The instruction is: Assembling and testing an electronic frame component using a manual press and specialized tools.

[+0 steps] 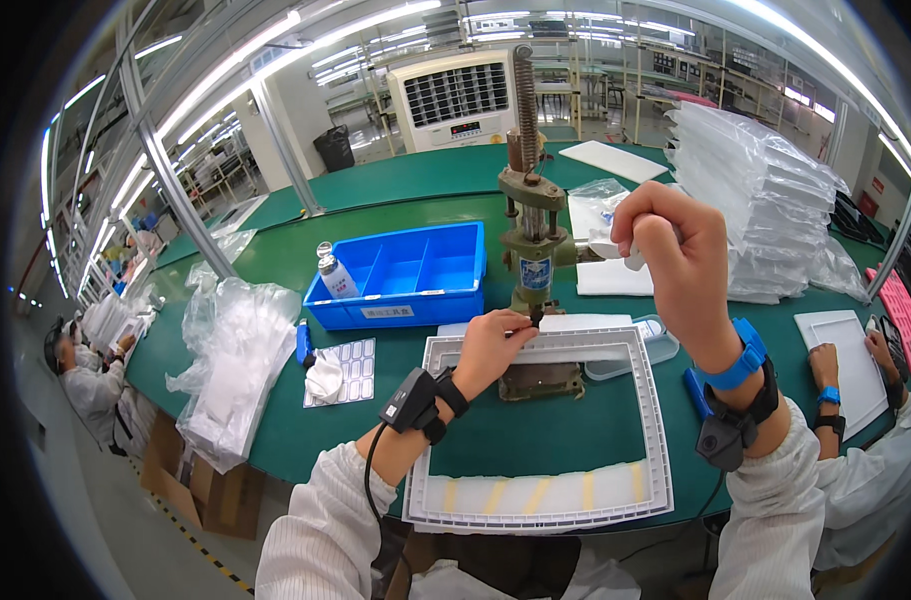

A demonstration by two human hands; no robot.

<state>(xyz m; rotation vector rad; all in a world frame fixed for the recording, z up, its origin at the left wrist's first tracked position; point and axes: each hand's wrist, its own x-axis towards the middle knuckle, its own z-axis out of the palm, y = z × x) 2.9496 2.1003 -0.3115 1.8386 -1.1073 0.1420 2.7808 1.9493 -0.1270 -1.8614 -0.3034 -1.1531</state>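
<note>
A green hand-lever press (533,225) stands on the bench in front of me. My right hand (670,240) is closed round its pale lever handle (605,248), out to the press's right. A white rectangular frame (657,440) lies under the press, its far side over the press base (541,381). At that far side my left hand (493,350) has its fingertips pinched together, right beside the dark tip of the ram (537,316). What those fingers hold, if anything, is too small to make out. White foam with yellow strips (565,490) shows along the frame's near side.
Left of the press sit a blue divided bin (395,312) with a bottle (336,272), a label sheet (357,372) and plastic-wrapped parts (237,350). Bagged white pieces (745,200) are stacked at right. A co-worker's hands (825,368) rest at a white panel (855,390).
</note>
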